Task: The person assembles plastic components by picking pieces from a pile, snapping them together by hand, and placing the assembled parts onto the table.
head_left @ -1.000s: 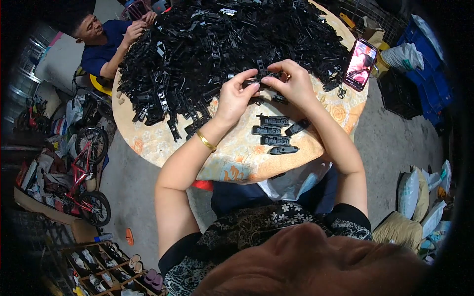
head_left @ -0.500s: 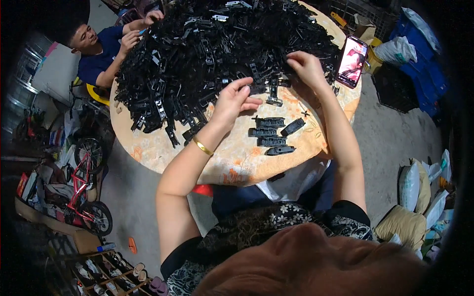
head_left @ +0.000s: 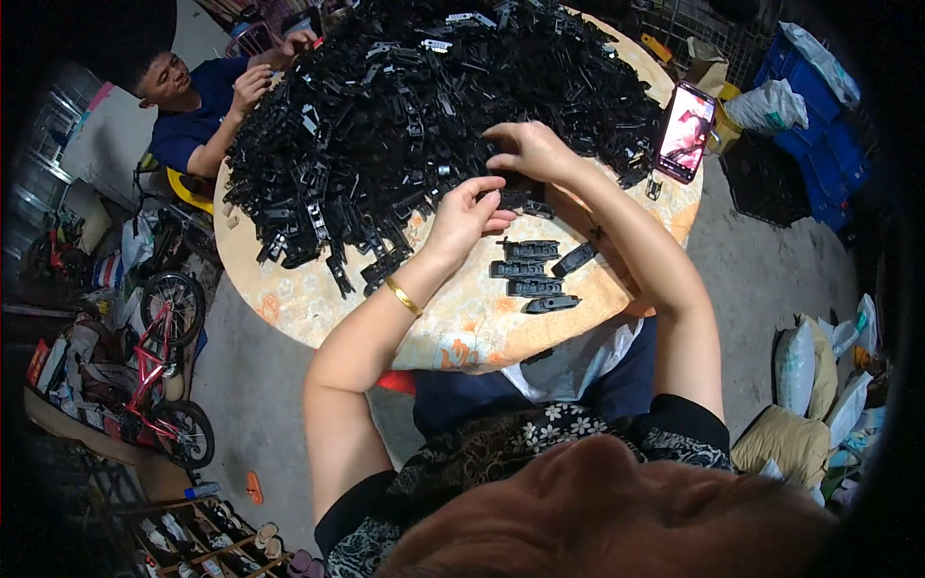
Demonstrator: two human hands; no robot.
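A big pile of black plastic parts (head_left: 385,125) covers most of a round table with a flowered cloth (head_left: 289,299). My left hand (head_left: 461,223), a gold bangle on its wrist, hovers at the pile's near edge. Its fingers are loosely curved and apart, and I see nothing in them. Just beyond it my right hand (head_left: 533,152) reaches leftward over the pile, thumb and forefinger spread around dark parts. Whether it touches one is hard to tell. Nearer me, several black clip-like pieces (head_left: 533,270) lie in a rough column, with another piece (head_left: 575,258) slanted beside them.
A lit phone (head_left: 686,133) leans upright at the table's right edge. Across on the left, a co-worker (head_left: 202,106) handles small parts at the pile. Blue crates (head_left: 819,154) and stuffed sacks (head_left: 785,438) stand right; a red bicycle (head_left: 159,356) and shoe rack (head_left: 207,539) are left.
My right hand has moved left over the pile, close to my left hand, which has shifted slightly toward me. The co-worker's hands have also moved a little.
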